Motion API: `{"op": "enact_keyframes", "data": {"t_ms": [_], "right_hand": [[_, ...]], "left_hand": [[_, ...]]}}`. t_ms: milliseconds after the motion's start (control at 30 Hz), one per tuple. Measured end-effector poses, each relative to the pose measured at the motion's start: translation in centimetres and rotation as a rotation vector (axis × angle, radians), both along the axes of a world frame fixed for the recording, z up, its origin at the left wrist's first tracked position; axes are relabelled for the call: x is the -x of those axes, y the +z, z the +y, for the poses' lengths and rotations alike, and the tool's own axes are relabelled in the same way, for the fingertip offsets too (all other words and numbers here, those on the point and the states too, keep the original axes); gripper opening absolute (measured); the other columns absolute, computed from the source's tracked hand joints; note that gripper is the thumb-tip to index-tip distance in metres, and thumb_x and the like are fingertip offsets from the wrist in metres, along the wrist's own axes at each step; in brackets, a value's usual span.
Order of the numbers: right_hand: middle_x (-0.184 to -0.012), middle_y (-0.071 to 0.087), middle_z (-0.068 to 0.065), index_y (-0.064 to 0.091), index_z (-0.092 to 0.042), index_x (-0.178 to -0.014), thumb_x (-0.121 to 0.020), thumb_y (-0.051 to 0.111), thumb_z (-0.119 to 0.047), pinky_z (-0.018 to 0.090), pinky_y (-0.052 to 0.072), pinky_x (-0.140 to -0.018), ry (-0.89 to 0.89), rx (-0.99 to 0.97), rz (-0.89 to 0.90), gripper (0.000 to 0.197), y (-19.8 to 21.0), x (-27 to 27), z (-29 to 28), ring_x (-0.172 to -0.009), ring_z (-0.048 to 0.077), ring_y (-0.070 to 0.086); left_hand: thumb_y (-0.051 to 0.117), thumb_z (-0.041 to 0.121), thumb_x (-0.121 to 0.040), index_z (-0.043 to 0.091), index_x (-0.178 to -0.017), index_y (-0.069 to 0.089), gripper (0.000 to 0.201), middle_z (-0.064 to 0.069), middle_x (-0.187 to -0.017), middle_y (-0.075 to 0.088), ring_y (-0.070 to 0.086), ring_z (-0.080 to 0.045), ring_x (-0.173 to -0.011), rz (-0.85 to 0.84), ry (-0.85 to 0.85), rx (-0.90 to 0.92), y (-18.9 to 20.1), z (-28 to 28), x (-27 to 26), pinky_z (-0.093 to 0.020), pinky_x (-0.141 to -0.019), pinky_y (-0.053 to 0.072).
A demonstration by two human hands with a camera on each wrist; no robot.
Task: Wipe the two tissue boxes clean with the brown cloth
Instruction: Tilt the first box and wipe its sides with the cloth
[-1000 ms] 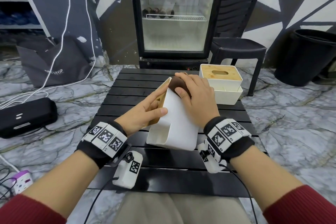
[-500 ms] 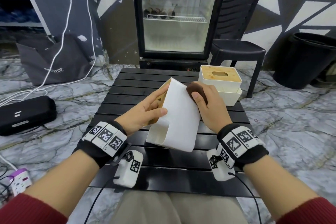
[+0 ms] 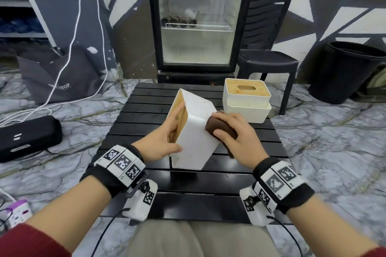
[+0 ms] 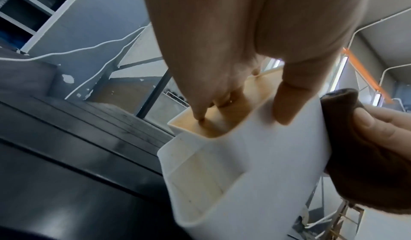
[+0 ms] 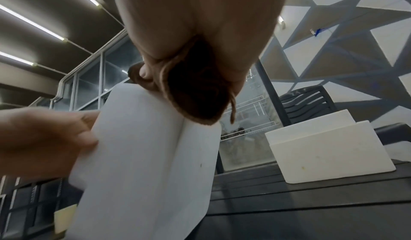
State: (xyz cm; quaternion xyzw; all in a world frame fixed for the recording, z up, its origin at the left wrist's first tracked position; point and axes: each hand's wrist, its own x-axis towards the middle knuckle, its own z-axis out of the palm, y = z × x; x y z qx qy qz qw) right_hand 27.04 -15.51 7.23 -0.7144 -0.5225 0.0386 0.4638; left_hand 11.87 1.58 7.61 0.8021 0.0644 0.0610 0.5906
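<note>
**Two hands on the tilted box, cloth against its side**

Two white tissue boxes show on the black slatted table (image 3: pixel 146 181). The near tissue box (image 3: pixel 195 131) sits at the centre of the head view, tipped up on one end so that its wooden top face turns to the left of the frame and a plain white face looks up at the camera. The left hand (image 3: pixel 160 142) grips it: the fingers (image 4: pixel 201 110) lie against the wooden face, and the thumb (image 4: pixel 286 103) presses on the white face, so the box is pinched between them. The right hand (image 3: pixel 236 133), just right of centre, is curled round the bunched brown cloth (image 3: pixel 219 129), thumb on top of it, and holds the cloth against the box's right-hand side, near the long edge. In the right wrist view the cloth bulges out of the fist and touches that edge.

The second tissue box (image 3: pixel 246 98) stands upright in the upper right part of the table, wooden lid with an oval slot facing up, apart from both hands. Behind the table, at the top centre of the head view, is a glass-door fridge (image 3: pixel 198 21), with a dark plastic chair (image 3: pixel 269 56) to its right. A black bin (image 3: pixel 346 71) stands at the right edge of the frame.
</note>
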Motion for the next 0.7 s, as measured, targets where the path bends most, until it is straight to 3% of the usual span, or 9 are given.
{"op": "enact_keyframes", "data": {"t_ms": [100,233,333,433,500,600,700], "right_hand": [[-0.114,0.045,-0.007,0.054,-0.025,-0.124,-0.086,0.061,-0.018,-0.001,0.02,-0.097,0.051,0.042,-0.046,0.04,-0.8,0.7,-0.1,-0.117,-0.006,0.036],[-0.118,0.043,-0.009,0.052,-0.027,-0.126,-0.087,0.059,-0.022,0.0,0.022,-0.097,0.048,0.055,-0.05,0.04,-1.3,1.4,0.0,-0.117,-0.002,0.037],[-0.122,0.042,-0.007,0.051,-0.027,-0.127,-0.089,0.057,-0.026,0.005,0.027,-0.095,0.05,0.104,-0.133,0.039,-1.1,1.8,0.0,-0.118,0.005,0.04],[-0.126,0.043,-0.005,0.049,-0.029,-0.128,-0.089,0.054,-0.032,0.024,0.039,-0.094,0.071,0.151,-0.245,0.039,-0.8,2.3,-0.3,-0.116,0.01,0.044],[-0.126,0.044,-0.006,0.049,-0.031,-0.128,-0.09,0.053,-0.034,0.033,0.045,-0.091,0.083,0.157,-0.252,0.038,-0.6,2.6,-0.5,-0.115,0.012,0.046],[-0.126,0.045,-0.008,0.05,-0.032,-0.127,-0.09,0.052,-0.035,0.036,0.046,-0.09,0.081,0.154,-0.253,0.037,-0.5,2.7,-0.5,-0.115,0.011,0.046],[-0.123,0.045,-0.01,0.053,-0.034,-0.124,-0.09,0.053,-0.033,0.028,0.042,-0.093,0.064,0.113,-0.186,0.035,-0.7,2.4,-0.3,-0.114,0.006,0.044]], "left_hand": [[0.05,-0.016,-0.084,0.032,-0.149,0.004,0.092,-0.002,-0.15,0.035,0.052,-0.003,-0.118,-0.054,0.08,0.141,-0.1,-0.2,-0.2,-0.017,-0.087,0.047],[0.059,0.017,-0.086,0.03,-0.148,0.019,0.075,0.005,-0.143,0.044,0.058,0.001,-0.111,-0.091,0.147,0.251,0.2,-0.4,-0.3,-0.013,-0.078,0.048],[0.046,0.024,-0.093,0.029,-0.148,0.023,0.06,0.009,-0.142,0.046,0.057,-0.004,-0.115,-0.067,0.205,0.235,0.2,-0.2,-0.3,-0.015,-0.078,0.049],[0.042,0.025,-0.095,0.033,-0.146,0.028,0.053,0.009,-0.14,0.049,0.057,-0.01,-0.116,-0.019,0.221,0.191,0.2,0.3,-0.2,-0.021,-0.079,0.049],[0.049,0.03,-0.091,0.035,-0.145,0.03,0.057,0.007,-0.14,0.05,0.056,-0.014,-0.118,0.003,0.211,0.168,0.2,0.7,0.0,-0.027,-0.085,0.046],[0.052,0.034,-0.083,0.039,-0.143,0.033,0.063,0.008,-0.137,0.053,0.056,-0.017,-0.119,0.036,0.213,0.151,0.2,1.1,0.1,-0.035,-0.092,0.043],[0.048,0.034,-0.08,0.041,-0.141,0.035,0.063,0.008,-0.136,0.054,0.056,-0.017,-0.118,0.052,0.196,0.147,0.2,1.5,0.0,-0.034,-0.093,0.043]]}}
